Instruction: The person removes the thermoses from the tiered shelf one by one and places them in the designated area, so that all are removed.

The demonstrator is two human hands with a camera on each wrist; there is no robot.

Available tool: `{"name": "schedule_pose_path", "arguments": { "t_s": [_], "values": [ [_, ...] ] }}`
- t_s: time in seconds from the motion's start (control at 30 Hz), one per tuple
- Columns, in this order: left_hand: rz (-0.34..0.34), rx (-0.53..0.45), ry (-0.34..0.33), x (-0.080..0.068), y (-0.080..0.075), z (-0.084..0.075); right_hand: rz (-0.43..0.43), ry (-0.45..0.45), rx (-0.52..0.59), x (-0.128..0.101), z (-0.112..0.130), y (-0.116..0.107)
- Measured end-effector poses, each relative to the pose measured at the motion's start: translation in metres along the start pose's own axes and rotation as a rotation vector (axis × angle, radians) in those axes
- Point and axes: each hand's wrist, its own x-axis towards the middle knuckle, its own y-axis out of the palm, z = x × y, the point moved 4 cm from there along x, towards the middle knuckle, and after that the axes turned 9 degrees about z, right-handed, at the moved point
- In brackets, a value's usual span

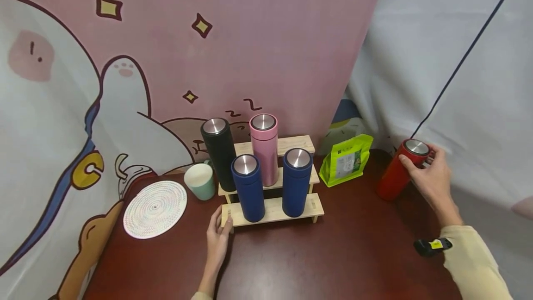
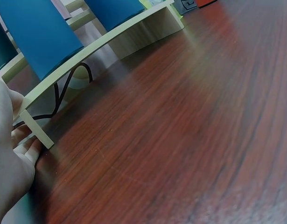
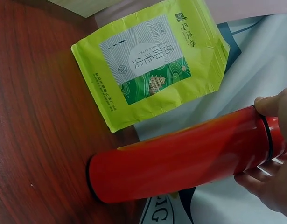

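Two hands are working at the dark red-brown wooden desk [image 1: 358,253]: one gripping a flask, one resting at a rack.

The right hand [image 1: 430,177] is curling its fingers and thumb round the lidded top of the glossy red cylindrical steel flask [image 1: 397,170], which is standing near the desk's far right corner, its base on the wood, its long axis leaning with the silver cap tipped up and to the right. The left hand [image 1: 218,235] is lying with fingers straight and relaxed on the desk, touching the front left end of the pale wooden stepped rack [image 1: 275,212], gripping nothing. Two blue cylindrical flasks [image 1: 249,188] are standing upright on the rack's front step. A bright green foil pouch [image 1: 345,160] is standing between rack and red flask.
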Motion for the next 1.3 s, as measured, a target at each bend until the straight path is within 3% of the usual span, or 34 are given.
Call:
{"name": "schedule_pose_path", "arguments": {
  "t_s": [0.23,0.4,0.83,1.1,1.3],
  "values": [
    [-0.002,-0.014,0.009,0.002,0.001,0.001,0.057,0.000,-0.003,-0.001,0.010,-0.005],
    [-0.006,-0.042,0.026,0.003,0.000,0.000,0.013,-0.021,0.008,0.002,0.030,-0.014],
    [-0.003,-0.048,0.012,0.002,0.000,0.000,-0.003,-0.065,0.012,0.003,0.105,-0.022],
    [-0.012,-0.057,0.031,0.002,0.000,-0.003,0.043,-0.137,0.119,0.000,0.154,-0.006],
    [-0.011,-0.047,0.039,0.001,0.001,-0.002,0.041,-0.245,0.157,-0.007,0.194,0.008]
  ]
}}
